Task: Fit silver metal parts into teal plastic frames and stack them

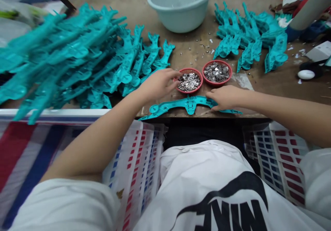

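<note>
A long teal plastic part with curved arms lies along the table's front edge. My right hand is over its right arm, fingers closed on it and covering a section. My left hand reaches to the left rim of a small red basket full of shiny little metal pieces. Its fingers are apart and slightly bent, with nothing visible between them. Just right of that basket stands a second red basket, holding darker grey metal pieces.
A big heap of teal parts covers the table's left side, some overhanging the edge. More teal parts lie at the right. A pale green basin stands at the back. White plastic crates flank my lap below the table.
</note>
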Demonstrator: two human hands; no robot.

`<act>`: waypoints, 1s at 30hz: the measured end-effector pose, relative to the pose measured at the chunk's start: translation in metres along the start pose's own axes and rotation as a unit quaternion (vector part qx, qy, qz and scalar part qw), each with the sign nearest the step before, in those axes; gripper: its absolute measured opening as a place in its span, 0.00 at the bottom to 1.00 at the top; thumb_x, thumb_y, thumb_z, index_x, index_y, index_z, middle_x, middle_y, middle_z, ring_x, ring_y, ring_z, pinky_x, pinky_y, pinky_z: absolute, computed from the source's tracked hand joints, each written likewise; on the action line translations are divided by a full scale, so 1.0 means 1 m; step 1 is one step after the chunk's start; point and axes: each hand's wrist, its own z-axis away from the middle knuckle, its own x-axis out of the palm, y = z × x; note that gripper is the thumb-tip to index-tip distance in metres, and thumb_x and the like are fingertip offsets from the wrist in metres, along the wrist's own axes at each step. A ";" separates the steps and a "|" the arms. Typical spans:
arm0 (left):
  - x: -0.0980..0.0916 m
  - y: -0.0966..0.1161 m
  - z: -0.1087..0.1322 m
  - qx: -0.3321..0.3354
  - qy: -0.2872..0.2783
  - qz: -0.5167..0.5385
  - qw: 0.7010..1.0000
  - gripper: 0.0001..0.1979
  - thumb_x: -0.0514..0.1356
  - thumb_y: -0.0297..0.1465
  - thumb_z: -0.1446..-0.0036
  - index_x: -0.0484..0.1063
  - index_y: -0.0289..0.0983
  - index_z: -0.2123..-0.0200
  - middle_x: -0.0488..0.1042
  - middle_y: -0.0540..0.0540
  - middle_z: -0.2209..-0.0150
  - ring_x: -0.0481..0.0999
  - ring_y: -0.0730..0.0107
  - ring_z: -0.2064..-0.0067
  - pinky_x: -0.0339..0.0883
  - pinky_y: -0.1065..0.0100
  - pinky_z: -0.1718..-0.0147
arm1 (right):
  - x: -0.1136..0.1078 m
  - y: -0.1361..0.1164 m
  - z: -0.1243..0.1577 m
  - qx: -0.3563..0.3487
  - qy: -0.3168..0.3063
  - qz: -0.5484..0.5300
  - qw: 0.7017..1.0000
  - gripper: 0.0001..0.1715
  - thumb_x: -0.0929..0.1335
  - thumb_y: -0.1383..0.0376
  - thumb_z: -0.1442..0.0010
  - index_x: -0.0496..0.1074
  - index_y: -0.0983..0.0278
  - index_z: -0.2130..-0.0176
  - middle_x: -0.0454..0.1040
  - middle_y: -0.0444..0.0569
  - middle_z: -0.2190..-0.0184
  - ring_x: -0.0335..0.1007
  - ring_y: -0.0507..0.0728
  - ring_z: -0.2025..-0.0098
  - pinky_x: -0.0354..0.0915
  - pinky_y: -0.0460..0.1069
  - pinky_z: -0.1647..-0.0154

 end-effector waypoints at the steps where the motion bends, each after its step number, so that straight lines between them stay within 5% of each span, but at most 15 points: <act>1: -0.003 -0.011 -0.002 -0.062 -0.004 -0.025 0.998 0.34 0.57 0.43 0.17 0.76 0.34 0.17 0.82 0.28 0.23 0.81 0.36 0.22 0.74 0.42 0.19 | -0.002 0.002 0.001 0.010 -0.014 0.003 1.000 0.41 0.76 0.49 0.21 0.74 0.63 0.20 0.88 0.68 0.32 0.89 0.76 0.37 0.73 0.57 0.54; 4: 0.002 -0.030 -0.006 -0.248 -0.097 -0.107 0.958 0.47 0.62 0.44 0.20 0.58 0.27 0.09 0.69 0.16 0.15 0.72 0.20 0.15 0.70 0.32 0.19 | -0.008 0.009 0.006 0.025 -0.038 0.005 0.999 0.41 0.75 0.50 0.20 0.74 0.62 0.18 0.87 0.68 0.31 0.89 0.77 0.36 0.73 0.57 0.52; 7: 0.014 -0.028 -0.010 -0.318 -0.133 -0.155 0.926 0.44 0.62 0.44 0.20 0.61 0.30 0.10 0.65 0.13 0.14 0.72 0.15 0.16 0.69 0.30 0.21 | -0.014 0.011 0.010 0.030 -0.034 -0.003 0.999 0.37 0.73 0.50 0.18 0.75 0.62 0.20 0.88 0.67 0.31 0.89 0.76 0.36 0.73 0.57 0.51; 13: 0.012 -0.029 -0.014 -0.334 -0.083 -0.140 0.928 0.35 0.55 0.43 0.19 0.71 0.40 0.16 0.73 0.22 0.18 0.76 0.19 0.20 0.64 0.27 0.20 | -0.016 0.018 0.010 0.029 0.016 -0.016 0.999 0.32 0.70 0.50 0.16 0.77 0.60 0.23 0.87 0.63 0.29 0.87 0.75 0.33 0.70 0.56 0.54; 18: 0.010 -0.029 -0.016 -0.343 -0.036 -0.110 0.932 0.33 0.50 0.41 0.16 0.68 0.38 0.16 0.74 0.21 0.20 0.74 0.20 0.19 0.65 0.27 0.21 | -0.014 0.028 0.005 0.023 0.047 -0.029 0.998 0.32 0.70 0.49 0.17 0.80 0.59 0.24 0.89 0.62 0.31 0.88 0.74 0.35 0.69 0.56 0.54; 22: 0.022 -0.031 -0.021 -0.334 0.055 -0.077 0.938 0.27 0.50 0.44 0.13 0.68 0.40 0.22 0.73 0.23 0.21 0.71 0.24 0.17 0.66 0.33 0.21 | -0.017 0.030 0.005 0.031 0.054 -0.030 0.998 0.30 0.70 0.50 0.17 0.83 0.58 0.27 0.91 0.62 0.35 0.88 0.73 0.37 0.69 0.55 0.54; 27: 0.019 -0.045 -0.021 -0.254 0.220 0.045 0.941 0.27 0.44 0.57 0.09 0.65 0.45 0.29 0.72 0.39 0.26 0.71 0.54 0.23 0.66 0.44 0.18 | -0.020 0.037 0.007 0.003 0.115 -0.090 0.989 0.26 0.69 0.50 0.17 0.88 0.59 0.35 0.93 0.60 0.39 0.89 0.71 0.40 0.75 0.56 0.49; 30: 0.011 -0.024 -0.010 -0.173 0.266 0.060 0.946 0.33 0.38 0.64 0.11 0.68 0.51 0.31 0.74 0.41 0.30 0.72 0.53 0.24 0.70 0.41 0.19 | -0.017 0.035 0.007 -0.051 0.190 -0.225 0.954 0.29 0.70 0.49 0.17 0.87 0.60 0.30 0.92 0.60 0.37 0.89 0.69 0.39 0.81 0.59 0.39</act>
